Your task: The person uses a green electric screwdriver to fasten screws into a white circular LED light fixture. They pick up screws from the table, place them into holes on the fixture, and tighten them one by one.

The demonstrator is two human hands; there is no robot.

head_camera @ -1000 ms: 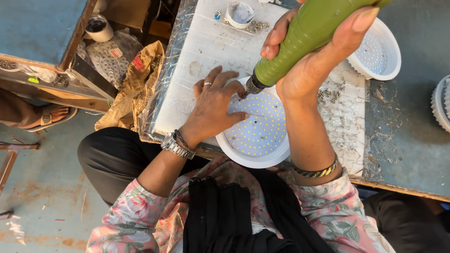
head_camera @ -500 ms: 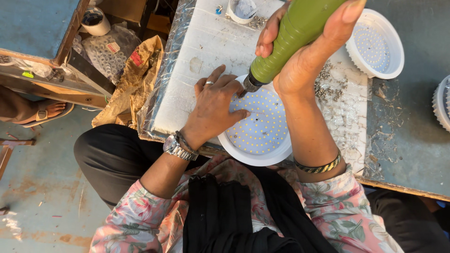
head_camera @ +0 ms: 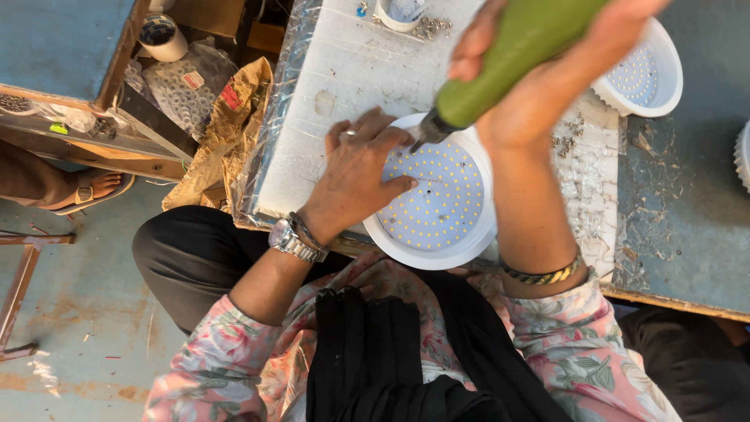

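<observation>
A round white lamp housing point(head_camera: 437, 205) with a disc of many small yellow LED dots lies on a white foam slab point(head_camera: 355, 70) at the bench's near edge. My left hand point(head_camera: 358, 170) rests flat on the housing's left rim, fingers spread over the disc. My right hand point(head_camera: 547, 70) is wrapped around a green electric screwdriver point(head_camera: 508, 55), whose dark tip touches the disc near its upper left edge. I wear a metal watch on the left wrist and a bangle on the right.
A second white LED housing point(head_camera: 644, 74) sits at the far right of the slab, with loose screws point(head_camera: 570, 137) scattered beside it. A small white cup point(head_camera: 398, 12) stands at the top. Brown paper point(head_camera: 223, 133) and a tape roll point(head_camera: 162, 35) lie left. Another person's sandalled foot point(head_camera: 94, 187) is at far left.
The view has shifted slightly. My right hand has kept the screwdriver tip on the LED disc, and my left hand stays on the housing.
</observation>
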